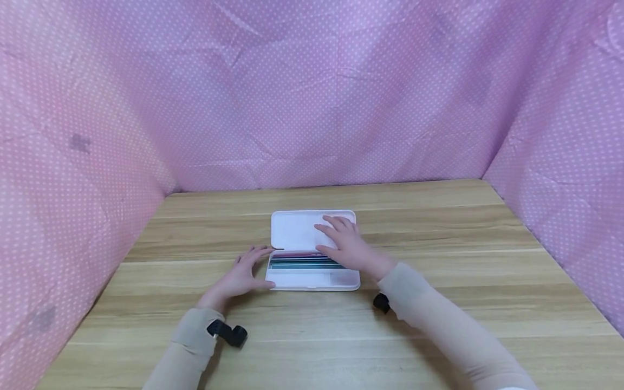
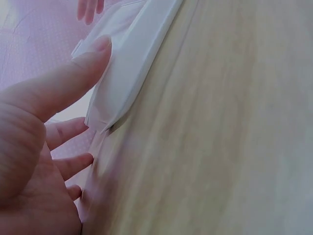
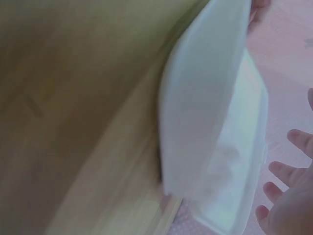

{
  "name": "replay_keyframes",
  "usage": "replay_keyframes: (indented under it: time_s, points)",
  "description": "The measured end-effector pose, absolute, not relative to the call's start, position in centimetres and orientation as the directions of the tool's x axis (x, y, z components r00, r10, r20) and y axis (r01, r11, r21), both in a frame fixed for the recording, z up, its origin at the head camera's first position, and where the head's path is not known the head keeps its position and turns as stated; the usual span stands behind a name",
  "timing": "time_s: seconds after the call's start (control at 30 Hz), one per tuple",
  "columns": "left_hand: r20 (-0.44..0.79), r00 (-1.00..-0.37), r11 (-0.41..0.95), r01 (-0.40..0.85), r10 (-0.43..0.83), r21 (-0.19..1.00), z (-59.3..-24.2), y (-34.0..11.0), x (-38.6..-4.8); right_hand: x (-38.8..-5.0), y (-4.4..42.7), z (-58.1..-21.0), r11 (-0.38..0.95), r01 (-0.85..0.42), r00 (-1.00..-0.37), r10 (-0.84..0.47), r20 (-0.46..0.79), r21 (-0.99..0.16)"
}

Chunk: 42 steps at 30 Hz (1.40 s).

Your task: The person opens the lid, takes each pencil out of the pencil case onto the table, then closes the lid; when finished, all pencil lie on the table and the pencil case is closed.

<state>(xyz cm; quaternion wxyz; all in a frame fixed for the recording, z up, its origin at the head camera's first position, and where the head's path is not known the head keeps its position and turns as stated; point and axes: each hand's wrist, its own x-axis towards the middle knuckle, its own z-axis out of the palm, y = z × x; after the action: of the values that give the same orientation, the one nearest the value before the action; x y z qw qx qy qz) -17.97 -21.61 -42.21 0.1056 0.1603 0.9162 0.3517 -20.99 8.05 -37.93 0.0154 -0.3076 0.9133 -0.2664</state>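
Observation:
A white pencil case (image 1: 312,280) lies on the table with its lid (image 1: 294,230) folded back. In its rear compartment lie several thin, pencil-like sticks (image 1: 304,262) in pink, dark and teal. At the case's left end is my left hand (image 1: 236,279), fingers spread and fairly straight. Its thumb (image 2: 73,78) reaches the front left corner and its index finger the hinge side. My right hand (image 1: 348,246) hovers over the right part of the lid and sticks, fingers spread, holding nothing. In the right wrist view, its fingers (image 3: 288,171) stand apart from the case.
The wood-grain table (image 1: 439,227) extends around the case on all sides. Pink dotted cloth (image 1: 312,108) hangs behind the table and along both sides. A black wrist camera (image 1: 229,332) sits on the left sleeve, another (image 1: 382,303) under the right.

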Motion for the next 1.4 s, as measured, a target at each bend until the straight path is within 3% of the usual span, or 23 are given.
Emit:
replay_keyframes:
  time_s: [0.17,0.47,1.4]
  points:
    - [-0.092,-0.926,0.694,0.205,0.365,0.69,-42.5,-21.8,-18.0,-20.6,7.4,-37.9,0.638,-0.541,-0.809,-0.572,0.134,-0.548]
    - [-0.093,-0.931,0.69,0.192,0.353,0.698,-42.5,-21.8,-18.0,-20.7,7.0,-37.9,0.628,-0.482,-0.796,-0.605,0.007,-0.611]
    - [-0.049,-0.931,0.67,0.223,0.361,0.708,-42.7,-21.7,-17.7,-21.5,5.2,-37.8,0.728,-0.604,-0.732,-0.668,-0.135,-0.323]
